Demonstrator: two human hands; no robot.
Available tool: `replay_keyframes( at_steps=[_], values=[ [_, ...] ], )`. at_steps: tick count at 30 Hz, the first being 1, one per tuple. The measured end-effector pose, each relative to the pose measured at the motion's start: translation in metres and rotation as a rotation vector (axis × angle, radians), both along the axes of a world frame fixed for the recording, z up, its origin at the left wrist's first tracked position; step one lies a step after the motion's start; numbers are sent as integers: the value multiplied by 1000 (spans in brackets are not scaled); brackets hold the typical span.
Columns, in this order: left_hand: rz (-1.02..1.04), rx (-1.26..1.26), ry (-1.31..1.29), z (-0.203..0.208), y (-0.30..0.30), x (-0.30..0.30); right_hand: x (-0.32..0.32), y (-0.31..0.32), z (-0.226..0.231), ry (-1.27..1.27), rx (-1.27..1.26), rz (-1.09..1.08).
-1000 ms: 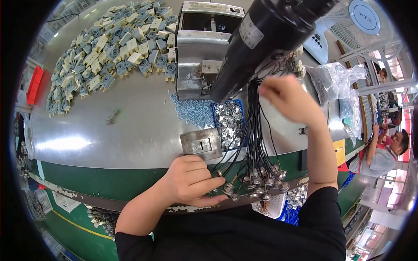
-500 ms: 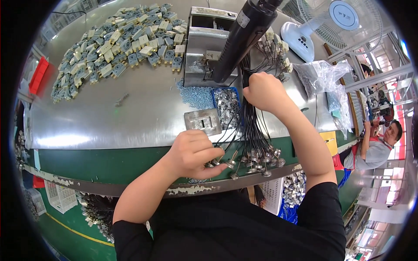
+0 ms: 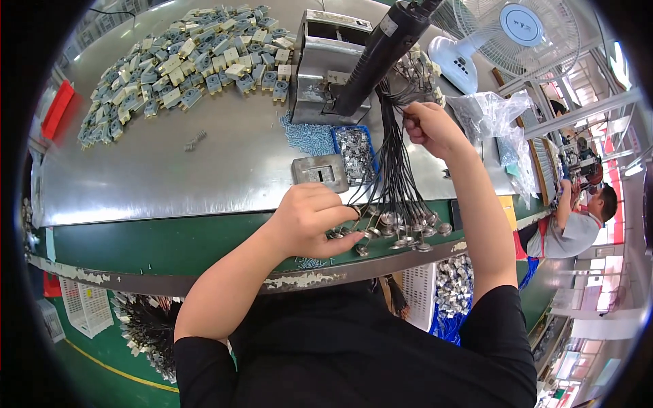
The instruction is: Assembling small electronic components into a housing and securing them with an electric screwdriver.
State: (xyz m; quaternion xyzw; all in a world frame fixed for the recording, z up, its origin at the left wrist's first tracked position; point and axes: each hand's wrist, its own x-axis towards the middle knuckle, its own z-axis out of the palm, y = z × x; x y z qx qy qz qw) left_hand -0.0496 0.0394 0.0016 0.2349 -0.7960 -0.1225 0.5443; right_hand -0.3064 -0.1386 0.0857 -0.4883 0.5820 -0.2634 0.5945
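Note:
A bundle of black cables (image 3: 393,163) runs down past the machine to the bench's front edge, where its silvery disc-shaped ends (image 3: 408,234) lie spread. My right hand (image 3: 435,129) is closed beside the upper bundle, thumb and forefinger pinching a black cable. My left hand (image 3: 313,221) curls over the left side of the disc ends. Its forefinger and thumb are around a black cable end there; the grip is partly hidden. Just beyond this hand is a slotted metal block (image 3: 320,173). A blue tray (image 3: 375,163) of small metal pieces stands beside the block.
Blue screws (image 3: 306,136) lie before a grey metal machine (image 3: 320,75) with a black cylindrical tool (image 3: 374,58). Grey and cream parts (image 3: 197,61) are heaped at the far left. A fan (image 3: 454,64) and plastic bags (image 3: 490,115) stand right. Another person (image 3: 575,228) works farther right.
My right hand has shifted slightly right and turned, drawing away from the bundle with a cable pinched. My left hand has moved a little to the right among the disc ends.

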Motion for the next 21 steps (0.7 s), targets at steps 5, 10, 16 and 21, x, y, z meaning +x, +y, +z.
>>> replay_keyframes(
  at_steps=[5, 10, 16, 21],
  values=[
    [-33, 143, -18, 4, 5, -7, -10, 23, -19, -117, 142, 139],
    [-20, 323, -281, 38, 0, -13, -18, 44, -26, 220, -246, 513],
    [-79, 452, -512, 64, -10, -16, -12, 64, -9, 282, -390, 567],
    [-157, 660, -716, 92, -28, -23, -27, 55, -4, -86, -394, 399]
  ],
)
